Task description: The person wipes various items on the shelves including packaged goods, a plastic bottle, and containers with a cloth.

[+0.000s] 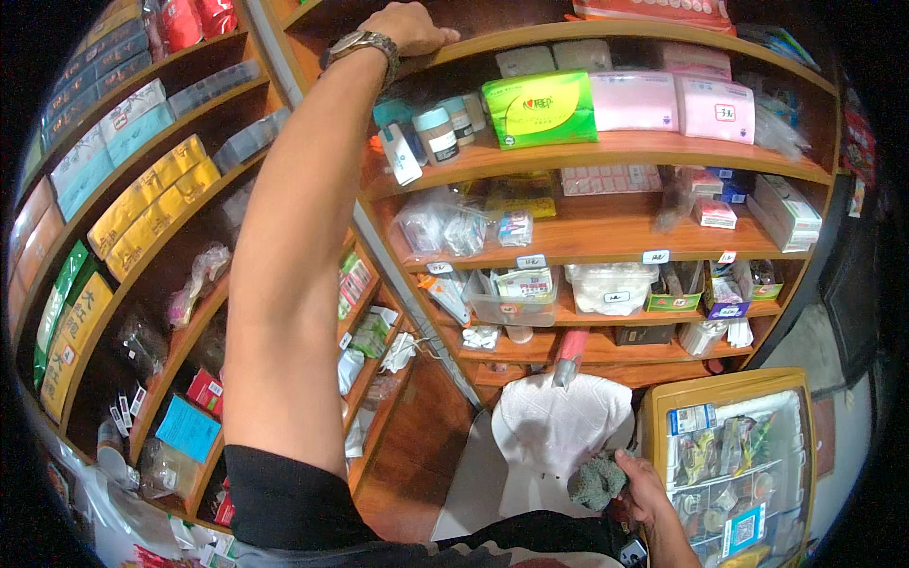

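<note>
My left arm stretches up across the view, and my left hand [410, 30], with a metal wristwatch [366, 46] at its wrist, rests at the left end of the upper wooden shelf [660, 32]. Its fingers are curled away from me and partly hidden, so their hold on the board cannot be judged. Low on the right, my right hand [643, 490] grips a bunched grey-green cloth [596, 481]. Just beyond that cloth is a white cloth [561, 419] draped over a white chair or stool-like thing, with a red-and-grey handle [570, 355] above it.
Shelves ahead carry a green tissue pack [541, 110], pink packs [634, 101], toothpick jars [437, 135] and a clear plastic bin [515, 295]. Left shelves hold yellow packs [156, 206]. A yellow-framed glass-top freezer [653, 454] stands at right, close to my right hand.
</note>
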A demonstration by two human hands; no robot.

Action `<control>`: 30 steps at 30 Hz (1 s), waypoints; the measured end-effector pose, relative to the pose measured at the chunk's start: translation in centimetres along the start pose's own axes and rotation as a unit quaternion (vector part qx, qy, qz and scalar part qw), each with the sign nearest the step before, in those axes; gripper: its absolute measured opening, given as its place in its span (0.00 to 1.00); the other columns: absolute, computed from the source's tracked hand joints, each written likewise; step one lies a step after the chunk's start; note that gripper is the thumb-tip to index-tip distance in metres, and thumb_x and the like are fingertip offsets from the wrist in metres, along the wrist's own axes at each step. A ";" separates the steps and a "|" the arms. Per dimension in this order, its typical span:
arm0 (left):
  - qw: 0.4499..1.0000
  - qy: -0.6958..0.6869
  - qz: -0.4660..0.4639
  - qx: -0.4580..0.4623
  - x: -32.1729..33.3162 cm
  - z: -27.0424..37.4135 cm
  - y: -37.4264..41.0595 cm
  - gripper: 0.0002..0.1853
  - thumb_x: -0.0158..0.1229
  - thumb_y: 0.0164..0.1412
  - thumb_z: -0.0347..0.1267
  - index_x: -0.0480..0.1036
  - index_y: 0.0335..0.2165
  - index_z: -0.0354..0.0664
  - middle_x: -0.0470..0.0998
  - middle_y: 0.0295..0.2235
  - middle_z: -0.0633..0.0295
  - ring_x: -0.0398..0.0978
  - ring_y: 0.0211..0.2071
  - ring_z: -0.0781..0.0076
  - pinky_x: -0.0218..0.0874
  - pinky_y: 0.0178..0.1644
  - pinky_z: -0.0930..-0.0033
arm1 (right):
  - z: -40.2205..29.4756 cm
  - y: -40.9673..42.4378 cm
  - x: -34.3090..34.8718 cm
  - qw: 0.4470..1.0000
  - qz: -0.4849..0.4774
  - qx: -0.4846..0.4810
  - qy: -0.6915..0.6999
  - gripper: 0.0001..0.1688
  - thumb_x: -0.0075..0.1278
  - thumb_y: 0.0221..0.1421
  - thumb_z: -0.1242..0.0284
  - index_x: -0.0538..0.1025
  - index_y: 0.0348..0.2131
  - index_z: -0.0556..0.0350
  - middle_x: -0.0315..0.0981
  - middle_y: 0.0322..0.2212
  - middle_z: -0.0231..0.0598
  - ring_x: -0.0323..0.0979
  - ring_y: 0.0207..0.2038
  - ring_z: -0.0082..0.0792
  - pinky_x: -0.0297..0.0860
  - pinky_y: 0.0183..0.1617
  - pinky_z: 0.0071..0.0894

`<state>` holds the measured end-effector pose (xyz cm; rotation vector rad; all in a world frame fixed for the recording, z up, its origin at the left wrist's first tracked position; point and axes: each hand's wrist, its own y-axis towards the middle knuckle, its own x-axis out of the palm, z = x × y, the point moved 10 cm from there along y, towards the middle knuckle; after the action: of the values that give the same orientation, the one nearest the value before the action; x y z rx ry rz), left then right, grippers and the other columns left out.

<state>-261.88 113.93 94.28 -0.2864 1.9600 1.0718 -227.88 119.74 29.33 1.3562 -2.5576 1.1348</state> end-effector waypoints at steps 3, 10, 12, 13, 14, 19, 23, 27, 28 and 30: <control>0.994 0.105 0.034 0.027 4.1 -6.4 8.0 0.31 0.64 0.53 0.54 0.80 0.36 0.32 0.80 0.40 0.39 0.78 0.44 0.42 0.70 0.48 0.51 | 0.8 0.0 -0.5 1.000 -0.018 -0.006 -0.014 0.25 0.50 0.63 0.51 0.77 0.31 0.55 0.74 0.19 0.33 0.60 0.09 0.23 0.51 0.10 0.25; 0.989 0.126 0.057 0.045 3.1 -2.4 6.0 0.23 0.61 0.57 0.44 0.79 0.38 0.33 0.77 0.43 0.36 0.77 0.46 0.40 0.69 0.49 0.49 | -1.0 -2.1 -0.3 1.000 0.005 -0.017 -0.016 0.28 0.50 0.63 0.50 0.77 0.34 0.59 0.75 0.21 0.34 0.62 0.10 0.22 0.52 0.09 0.25; 0.983 0.149 0.106 0.031 1.8 -2.7 4.8 0.21 0.60 0.59 0.42 0.77 0.41 0.33 0.76 0.44 0.36 0.76 0.47 0.39 0.68 0.49 0.49 | -2.5 -2.8 1.1 0.999 -0.007 -0.012 -0.031 0.27 0.50 0.63 0.51 0.77 0.36 0.61 0.77 0.23 0.35 0.65 0.12 0.24 0.55 0.11 0.26; 0.978 0.159 0.129 0.024 1.2 -2.8 4.1 0.20 0.59 0.60 0.41 0.77 0.42 0.33 0.76 0.44 0.36 0.75 0.47 0.39 0.68 0.50 0.49 | -3.0 -2.9 1.5 0.999 -0.018 -0.005 -0.047 0.27 0.51 0.63 0.52 0.77 0.37 0.61 0.78 0.25 0.36 0.68 0.14 0.25 0.59 0.13 0.27; 0.977 0.135 0.160 0.037 0.0 -2.2 2.5 0.21 0.58 0.60 0.41 0.77 0.39 0.30 0.76 0.41 0.32 0.76 0.44 0.37 0.69 0.48 0.49 | -2.9 -3.1 1.5 0.998 -0.025 0.000 -0.061 0.27 0.51 0.63 0.52 0.77 0.39 0.61 0.78 0.27 0.37 0.70 0.16 0.27 0.63 0.15 0.27; 0.938 0.082 0.317 0.111 -5.7 -3.6 -11.8 0.18 0.56 0.60 0.37 0.75 0.38 0.30 0.75 0.39 0.32 0.76 0.41 0.37 0.69 0.46 0.50 | -5.9 -2.3 6.7 0.990 -0.101 -0.103 -0.003 0.25 0.49 0.65 0.56 0.78 0.42 0.63 0.80 0.32 0.41 0.78 0.28 0.30 0.73 0.29 0.26; 0.928 -0.031 0.365 0.072 -6.5 -5.3 -25.4 0.18 0.56 0.65 0.36 0.72 0.48 0.34 0.76 0.39 0.47 0.73 0.42 0.51 0.65 0.49 0.59 | -15.8 -7.5 13.3 0.900 -0.143 -0.396 -0.109 0.22 0.43 0.68 0.63 0.76 0.50 0.62 0.78 0.41 0.39 0.74 0.43 0.28 0.68 0.50 0.32; 0.880 -0.401 0.236 -0.099 -2.0 -9.7 -34.1 0.19 0.54 0.67 0.36 0.71 0.50 0.31 0.75 0.42 0.56 0.73 0.40 0.73 0.65 0.45 0.68 | -22.6 -21.7 24.5 0.512 -0.073 -0.803 -0.297 0.33 0.54 0.56 0.72 0.67 0.60 0.62 0.70 0.54 0.53 0.70 0.54 0.51 0.65 0.59 0.46; 0.834 -0.501 0.182 -0.147 0.6 -9.4 -35.5 0.19 0.54 0.68 0.36 0.72 0.49 0.30 0.75 0.44 0.59 0.71 0.41 0.77 0.64 0.46 0.71 | -22.1 -23.9 27.0 0.387 -0.051 -0.875 -0.287 0.36 0.58 0.51 0.70 0.69 0.58 0.61 0.68 0.55 0.53 0.69 0.55 0.52 0.66 0.58 0.48; 0.738 -0.647 0.138 -0.132 3.7 -8.3 -38.4 0.21 0.53 0.69 0.35 0.69 0.52 0.29 0.75 0.47 0.60 0.71 0.42 0.78 0.63 0.48 0.74 | -21.1 -26.2 32.0 0.270 -0.059 -0.911 -0.305 0.26 0.53 0.49 0.67 0.75 0.49 0.54 0.71 0.52 0.46 0.69 0.56 0.47 0.61 0.61 0.50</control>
<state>-247.78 85.00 71.45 0.5360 0.5685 1.2108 -234.71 100.83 71.18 0.7449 -1.5155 -2.2265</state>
